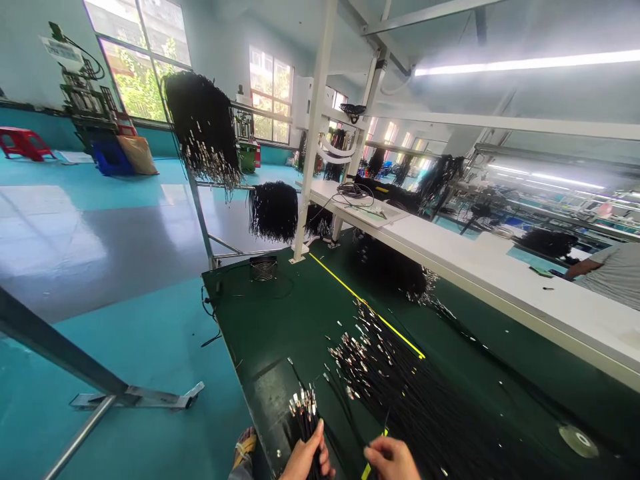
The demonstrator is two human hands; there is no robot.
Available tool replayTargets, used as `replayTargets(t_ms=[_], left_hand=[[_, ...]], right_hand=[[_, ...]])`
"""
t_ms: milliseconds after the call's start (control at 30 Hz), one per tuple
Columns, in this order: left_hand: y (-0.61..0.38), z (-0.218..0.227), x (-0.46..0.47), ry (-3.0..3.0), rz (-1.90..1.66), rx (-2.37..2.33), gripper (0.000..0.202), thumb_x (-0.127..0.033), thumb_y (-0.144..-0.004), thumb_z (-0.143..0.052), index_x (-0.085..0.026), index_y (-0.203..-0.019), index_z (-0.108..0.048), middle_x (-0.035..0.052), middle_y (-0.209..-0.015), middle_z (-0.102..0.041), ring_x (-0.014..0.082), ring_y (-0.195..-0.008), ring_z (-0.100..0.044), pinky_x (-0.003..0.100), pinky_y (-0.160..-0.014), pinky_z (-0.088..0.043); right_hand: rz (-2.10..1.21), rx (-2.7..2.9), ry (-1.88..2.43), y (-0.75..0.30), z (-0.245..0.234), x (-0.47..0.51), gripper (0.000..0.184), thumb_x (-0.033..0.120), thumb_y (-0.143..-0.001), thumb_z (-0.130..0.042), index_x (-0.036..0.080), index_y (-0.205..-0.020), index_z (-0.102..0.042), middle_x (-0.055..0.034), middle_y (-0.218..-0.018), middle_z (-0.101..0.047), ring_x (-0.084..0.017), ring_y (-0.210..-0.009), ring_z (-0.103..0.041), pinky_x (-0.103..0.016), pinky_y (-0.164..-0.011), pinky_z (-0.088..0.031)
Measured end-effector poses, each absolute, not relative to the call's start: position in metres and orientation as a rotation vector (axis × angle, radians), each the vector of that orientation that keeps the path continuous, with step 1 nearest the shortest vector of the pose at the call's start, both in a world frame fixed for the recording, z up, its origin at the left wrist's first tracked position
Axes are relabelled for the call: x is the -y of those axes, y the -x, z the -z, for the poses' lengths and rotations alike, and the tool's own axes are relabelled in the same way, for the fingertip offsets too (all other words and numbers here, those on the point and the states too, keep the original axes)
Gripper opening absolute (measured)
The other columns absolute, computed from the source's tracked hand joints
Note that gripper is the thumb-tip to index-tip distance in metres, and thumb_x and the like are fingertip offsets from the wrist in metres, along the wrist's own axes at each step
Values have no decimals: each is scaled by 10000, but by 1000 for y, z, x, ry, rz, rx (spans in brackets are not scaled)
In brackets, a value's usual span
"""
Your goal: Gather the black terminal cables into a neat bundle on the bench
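Observation:
My left hand (305, 459) at the bottom edge is closed around a small bundle of thin black cables (306, 413) whose metal connector ends point up and away. My right hand (393, 459), just to its right, pinches a single black cable near a yellow tag (369, 469). A large fan of loose black cables with silver connectors (395, 380) lies on the dark green work surface (280, 320) right in front of both hands.
A yellow line (365, 303) crosses the green surface. A long white bench (475, 267) runs at right, with another person's arm (585, 267) on it. Racks hung with black cable bundles (203, 127) stand behind. My sandalled foot (245, 447) rests on the teal floor.

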State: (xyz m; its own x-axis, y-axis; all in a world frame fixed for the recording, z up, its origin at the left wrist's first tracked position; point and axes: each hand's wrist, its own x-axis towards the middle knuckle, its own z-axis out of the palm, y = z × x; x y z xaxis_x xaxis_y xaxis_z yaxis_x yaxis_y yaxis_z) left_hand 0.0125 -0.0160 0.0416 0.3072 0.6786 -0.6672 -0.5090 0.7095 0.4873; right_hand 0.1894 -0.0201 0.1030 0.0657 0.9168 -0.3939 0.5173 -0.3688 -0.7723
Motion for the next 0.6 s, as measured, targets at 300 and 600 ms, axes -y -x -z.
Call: replayTargets(t_ms=[300,600], left_hand=[[-10,-5,24,-371,-723,-1157,626,-811,-328,-496,-199,-431,-415,-65,-278,-321,73,-286,-314,257,-394,-290],[-6,-13,19,-286,-758,-1150,672,-821,-283,-487,-187,-504,-496,-52,-313,-402,98,-316,-384,253,-420,-311]], right_hand=[[-1605,1395,1741,-101,-65,6,79,219,-569,-453,203,-646,-464,45,-451,-520,-146,-447,-556,-261,-460,-419],[-600,1816,2292,-164,-44,-11,195,223,-763,-336,197,-851,-508,-112,-976,-593,-207,-850,-624,-316,-719,-451]])
